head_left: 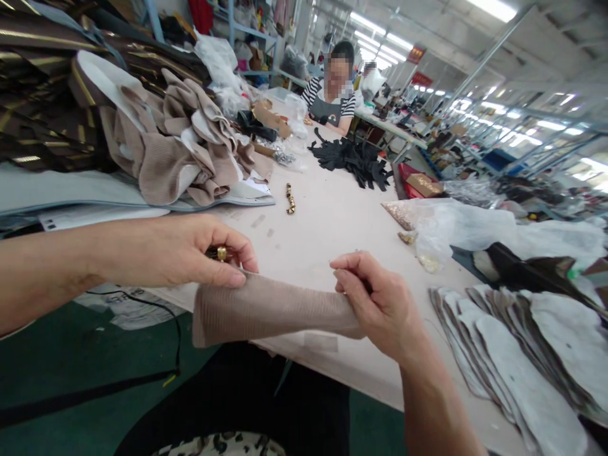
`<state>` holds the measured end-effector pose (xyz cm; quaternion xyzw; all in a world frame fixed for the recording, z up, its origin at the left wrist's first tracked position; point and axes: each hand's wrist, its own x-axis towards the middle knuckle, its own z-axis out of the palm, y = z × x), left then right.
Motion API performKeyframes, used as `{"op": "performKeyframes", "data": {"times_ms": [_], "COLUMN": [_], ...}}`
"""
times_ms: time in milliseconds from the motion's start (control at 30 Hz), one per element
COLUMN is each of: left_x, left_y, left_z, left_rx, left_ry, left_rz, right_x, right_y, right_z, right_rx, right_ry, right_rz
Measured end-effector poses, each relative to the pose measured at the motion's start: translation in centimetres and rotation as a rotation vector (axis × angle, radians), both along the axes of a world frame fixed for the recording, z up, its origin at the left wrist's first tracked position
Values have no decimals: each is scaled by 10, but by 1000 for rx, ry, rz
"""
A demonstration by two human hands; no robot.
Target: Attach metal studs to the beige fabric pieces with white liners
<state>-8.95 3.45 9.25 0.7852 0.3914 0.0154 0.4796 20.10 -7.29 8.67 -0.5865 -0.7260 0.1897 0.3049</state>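
My left hand [190,250] pinches the left end of a taupe knit fabric piece [270,310] and also has a small gold metal piece [221,253] between its fingers. My right hand [375,297] is closed on the right end of the same fabric. The fabric is stretched flat between both hands at the near edge of the pale worktable [327,221].
A heap of taupe fabric pieces [185,145] lies at the left, dark striped material behind it. Gold fittings [289,198] lie mid-table, black pieces [354,161] farther back. Fanned grey-white cut pieces [522,354] lie at the right beside plastic bags [456,228]. A person in a striped shirt [330,101] sits at the far end.
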Motion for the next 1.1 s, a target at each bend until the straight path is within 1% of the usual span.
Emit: {"op": "performKeyframes", "data": {"times_ms": [33, 67, 133, 200, 233, 300, 367, 400, 467, 500, 567, 633, 700, 767, 833, 900, 967, 1033, 1100], "left_x": [5, 12, 26, 40, 46, 57, 66, 70, 78, 82, 88, 93, 96, 98, 99, 98, 96, 93, 92], "left_y": [5, 12, 24, 36, 40, 47, 51, 52, 52, 52, 50, 47, 46, 46, 47, 48, 47, 43, 37], "left_z": [-7, -17, -42, -67, -76, -87, -89, -88, -85, -84, -82, -82, -80, -76, -71, -67, -65, -65, -69], "left_rx": [-10, -18, -18, 29, 62, 114, 140, 140, 140, 145, 157, 161, 127, 45, -43, -121, -201, -305, -415], "left_ry": [7, 24, 74, 122, 145, 188, 236, 263, 331, 368, 436, 481, 509, 527, 534, 504, 435, 361, 319], "left_rz": [-16, -27, -24, 25, 54, 88, 74, 54, 13, -4, -40, -83, -135, -183, -203, -165, -85, -4, 41], "right_x": [3, 6, 14, 21, 24, 26, 19, 14, -1, -8, -20, -25, -24, -22, -20, -19, -19, -19, -19], "right_y": [6, 13, 30, 45, 49, 50, 43, 37, 26, 21, 14, 9, 6, 4, 4, 3, 2, 3, 3], "right_z": [-8, -20, -49, -77, -87, -98, -97, -96, -94, -96, -105, -116, -125, -129, -129, -128, -128, -128, -129], "right_rx": [13, 14, -11, -32, -33, -7, -11, -49, -202, -295, -439, -479, -457, -442, -463, -489, -503, -504, -498], "right_ry": [-16, -27, -37, -42, -39, 19, 201, 336, 611, 712, 814, 832, 837, 848, 858, 854, 833, 821, 819], "right_rz": [-10, -21, -46, -75, -94, -151, -212, -230, -216, -192, -157, -169, -189, -187, -176, -165, -146, -126, -111]}}
